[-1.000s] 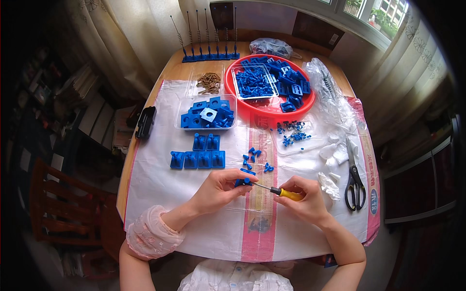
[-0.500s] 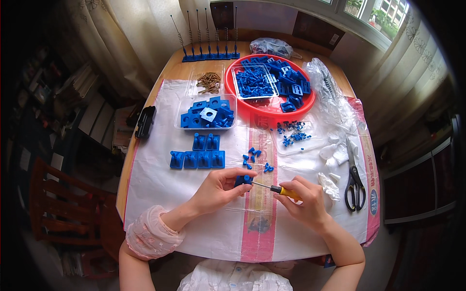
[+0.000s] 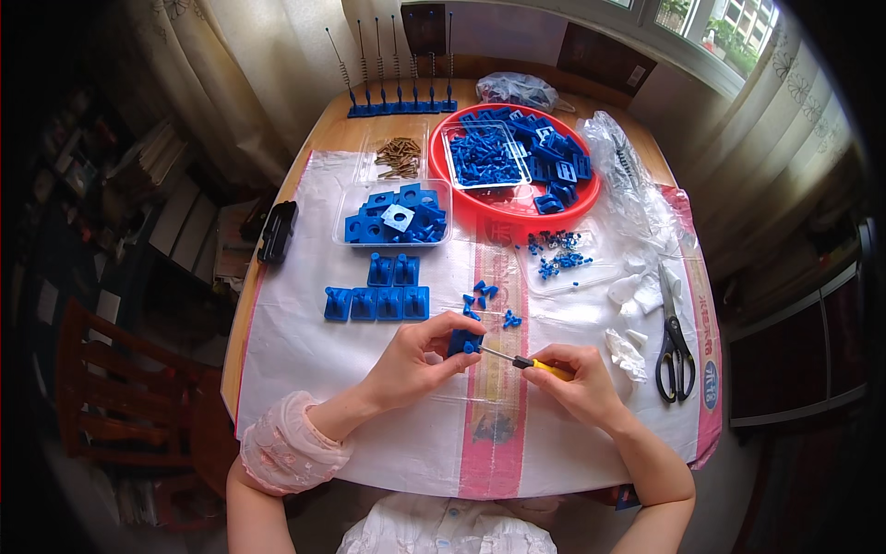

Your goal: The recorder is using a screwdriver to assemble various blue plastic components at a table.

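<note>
Between thumb and fingers, my left hand (image 3: 420, 360) pinches a small blue plastic part (image 3: 466, 343) with a knob on it. My right hand (image 3: 581, 380) is closed round the yellow and black handle of a screwdriver (image 3: 544, 367). Its metal shaft points left, and the tip meets the right side of the blue part; whether it sits in a screw is too small to tell. Just beyond my left hand lie a few loose blue pegs (image 3: 480, 294). Several square blue pieces with upright knobs (image 3: 377, 303) stand in two rows past it.
A clear box of square blue plates (image 3: 347, 222) stands beyond the rows. Farther back are brass-coloured screws (image 3: 399, 157) and a red basin (image 3: 581, 208) of blue parts. Tiny blue bits (image 3: 558, 258) lie right of centre. Black scissors (image 3: 676, 355) and crumpled white scraps (image 3: 626, 355) lie at right.
The blue part has turned in my left fingers, so its knob now points lower. The screwdriver has stayed at its right side, with my right hand slightly shifted on the handle.
</note>
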Motion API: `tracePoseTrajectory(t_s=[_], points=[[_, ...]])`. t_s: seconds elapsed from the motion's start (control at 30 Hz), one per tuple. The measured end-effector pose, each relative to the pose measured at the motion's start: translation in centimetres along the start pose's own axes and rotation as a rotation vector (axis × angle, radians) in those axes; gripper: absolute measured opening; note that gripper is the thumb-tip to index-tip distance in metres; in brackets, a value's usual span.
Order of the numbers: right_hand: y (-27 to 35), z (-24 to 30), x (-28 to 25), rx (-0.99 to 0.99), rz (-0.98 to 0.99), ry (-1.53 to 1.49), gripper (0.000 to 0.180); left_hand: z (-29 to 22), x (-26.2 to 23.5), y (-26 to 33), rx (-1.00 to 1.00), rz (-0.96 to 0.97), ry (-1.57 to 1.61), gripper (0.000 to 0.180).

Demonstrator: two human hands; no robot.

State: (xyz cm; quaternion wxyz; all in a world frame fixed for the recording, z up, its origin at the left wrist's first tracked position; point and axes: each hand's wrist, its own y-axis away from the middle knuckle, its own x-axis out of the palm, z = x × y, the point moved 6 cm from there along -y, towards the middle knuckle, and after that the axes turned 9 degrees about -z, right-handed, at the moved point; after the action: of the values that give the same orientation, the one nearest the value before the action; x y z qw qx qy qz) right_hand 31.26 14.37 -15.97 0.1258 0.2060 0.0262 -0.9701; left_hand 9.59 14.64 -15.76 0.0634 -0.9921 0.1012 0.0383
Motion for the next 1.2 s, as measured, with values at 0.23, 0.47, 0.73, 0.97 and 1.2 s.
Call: tracePoseTrajectory(t_s=[0.23, 0.47, 0.73, 0.97, 1.2], points=[[0.2, 2.1, -0.4, -0.244, -0.095, 0.163, 0.020, -2.7, -0.8, -0.1, 0.233, -0.073, -0.256, 0.030], [0.2, 1.6, -0.8, -0.202, -0.145, 0.069, 0.018, -7.4, -6.8, -0.6, 0.353, -0.421, -0.106, 0.019], [0.3, 2.1, -0.5, -0.236, -0.121, 0.083, 0.018, -5.7, -16.4, -1.6, 0.105, -0.622, -0.644, 0.013], [0.3, 2.2, -0.4, -0.251, -0.111, 0.089, 0.018, -3.3, -15.1, -2.0, 0.095, -0.559, -0.933, 0.018], [0.3, 2.2, -0.3, -0.252, -0.098, 0.087, 0.018, -2.5, -14.7, -2.3, 0.064, -0.526, -1.072, 0.017]])
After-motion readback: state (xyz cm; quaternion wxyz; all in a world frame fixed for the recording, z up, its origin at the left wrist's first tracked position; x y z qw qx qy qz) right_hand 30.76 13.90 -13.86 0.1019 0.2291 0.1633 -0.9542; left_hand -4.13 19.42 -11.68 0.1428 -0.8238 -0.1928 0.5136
